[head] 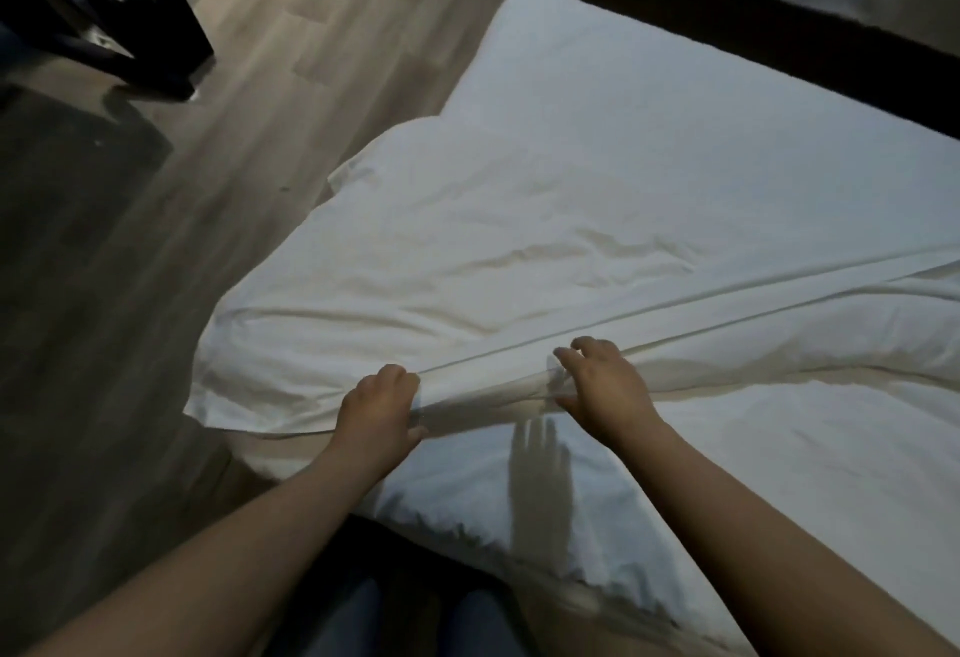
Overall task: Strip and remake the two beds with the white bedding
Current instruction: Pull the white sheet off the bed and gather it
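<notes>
Gripping the white duvet's folded hem [727, 304] across the near bed [675, 110], left hand [379, 396] and right hand [605, 381] sit close together, fingers [587, 345] curled round the fabric, seemingly to tug it straight.

The scene is dimly lit; soft shadows are cast across the white bedding [649, 178]; edges are bowed and darkened.

No text, label, brand, number or sign can be read anywhere, neither on the white bedding [597, 219] nor on the floor [156, 240].
</notes>
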`<state>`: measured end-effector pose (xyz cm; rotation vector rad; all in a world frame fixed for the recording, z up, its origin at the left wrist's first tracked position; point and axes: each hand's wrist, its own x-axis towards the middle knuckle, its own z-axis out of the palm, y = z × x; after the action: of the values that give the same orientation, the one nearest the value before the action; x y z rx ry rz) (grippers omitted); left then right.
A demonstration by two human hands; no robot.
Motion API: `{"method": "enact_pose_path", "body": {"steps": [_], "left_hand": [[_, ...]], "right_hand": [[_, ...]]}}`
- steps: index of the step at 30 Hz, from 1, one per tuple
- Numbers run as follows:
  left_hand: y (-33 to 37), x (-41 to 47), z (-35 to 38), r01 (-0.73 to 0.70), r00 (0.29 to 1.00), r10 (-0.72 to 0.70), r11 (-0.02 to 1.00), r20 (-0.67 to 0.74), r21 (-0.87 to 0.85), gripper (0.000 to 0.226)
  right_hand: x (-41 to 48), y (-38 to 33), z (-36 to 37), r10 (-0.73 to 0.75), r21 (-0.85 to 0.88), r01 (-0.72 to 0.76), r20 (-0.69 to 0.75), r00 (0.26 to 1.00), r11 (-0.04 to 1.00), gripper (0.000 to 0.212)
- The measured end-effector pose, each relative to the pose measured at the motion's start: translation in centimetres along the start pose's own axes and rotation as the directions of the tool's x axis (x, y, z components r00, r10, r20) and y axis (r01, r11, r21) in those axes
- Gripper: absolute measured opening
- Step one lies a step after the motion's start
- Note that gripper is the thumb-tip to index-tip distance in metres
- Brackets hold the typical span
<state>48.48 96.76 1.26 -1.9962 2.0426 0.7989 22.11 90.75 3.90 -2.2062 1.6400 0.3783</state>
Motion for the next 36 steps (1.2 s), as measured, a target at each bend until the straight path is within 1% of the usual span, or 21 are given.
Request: {"method": "enact_pose_path", "body": {"steps": [2, 4, 6, 8, 11, 13, 16, 17, 19, 21, 25, 28, 30, 32, 36], "left_hand": [[0.1, 1.1, 0.9, 0.001, 1.0, -0.001, 1.0, 0.001, 0.026, 0.05], [0.2, 2.2, 1.8, 0.005, 1.0, -0.006, 0.998, 0.017, 0.057, 0.048], [0.3, 3.3, 2.7, 0.002, 1.0, -0.004, 0.997, 0.026, 0.081, 0.041], [0.3, 4.0, 3.4, 0.001, 0.999, -0.004, 0.995, 0.034, 0.098, 0.03], [0.3, 4.5, 4.1, -0.002, 1.0, 0.0, 0.993, 0.017, 0.121, 0.023], [0.1, 4.9, 4.2, -0.006, 1.0, 0.006, 0.99, -0.002, 0.141, 0.019], [-0.2, 5.3, 4.0, -0.021, 1.0, 0.022, 0.994, -0.012, 0.109, 0.023], [-0.3, 5.3, 3.8, -0.024, 1.0, 0.026, 0.996, -0.017, 0.09, 0.023], [-0.3, 5.0, 3.5, -0.028, 0.999, 0.03, 0.997, -0.026, 0.067, 0.023], [0.0, 4.3, 3.2, -0.029, 0.998, 0.031, 0.999, -0.046, 0.044, 0.023], [0.9, 2.2, 2.8, -0.049, 0.994, 0.044, 0.998, -0.101, -0.041, 0.024], [2.2, 0.5, 2.6, -0.098, 0.989, 0.092, 0.994, -0.112, -0.052, 0.022], [3.1, -0.7, 2.7, -0.118, 0.989, 0.112, 0.991, -0.094, -0.055, 0.023], [3.8, -2.0, 3.0, -0.124, 0.991, 0.12, 0.991, -0.067, -0.058, 0.022], [3.4, -4.2, 4.4, -0.12, 0.993, 0.12, 0.991, -0.004, -0.05, 0.02]], "right_hand": [[1.4, 0.6, 0.8, -0.005, -0.034, 0.005, 0.004, 1.0, 0.999, 0.053], [2.7, 1.3, 1.5, 0.005, -0.055, -0.004, 0.007, 1.0, 0.998, 0.048], [3.8, 2.1, 2.3, 0.01, -0.072, -0.01, -0.005, 1.0, 0.997, 0.041], [4.7, 2.9, 3.1, -0.005, -0.101, 0.006, 0.005, 1.0, 0.995, 0.042], [5.6, 4.0, 4.2, -0.043, -0.111, 0.04, -0.017, 0.999, 0.993, 0.042], [6.1, 4.8, 4.9, -0.077, -0.098, 0.07, -0.063, 0.995, 0.993, 0.031], [6.7, 5.9, 5.3, -0.159, -0.072, 0.15, -0.149, 0.976, 0.986, 0.009], [6.8, 6.1, 5.2, -0.174, -0.048, 0.168, -0.18, 0.968, 0.985, 0.009], [6.6, 6.5, 4.9, -0.189, -0.023, 0.189, -0.236, 0.953, 0.982, 0.019], [5.9, 6.6, 4.3, -0.195, -0.011, 0.199, -0.27, 0.943, 0.98, 0.025], [2.7, 7.1, 3.6, -0.134, 0.039, 0.151, -0.287, 0.948, 0.988, 0.02], [-1.0, 7.6, 3.7, -0.098, 0.046, 0.115, -0.271, 0.958, 0.992, 0.025], [-3.7, 7.7, 3.9, -0.062, 0.054, 0.079, -0.257, 0.964, 0.995, 0.027], [-6.4, 7.4, 4.5, 0.004, 0.074, 0.015, -0.237, 0.971, 0.997, 0.027], [-11.5, 5.4, 7.3, 0.12, 0.138, -0.099, -0.154, 0.981, 0.986, 0.03]]}}
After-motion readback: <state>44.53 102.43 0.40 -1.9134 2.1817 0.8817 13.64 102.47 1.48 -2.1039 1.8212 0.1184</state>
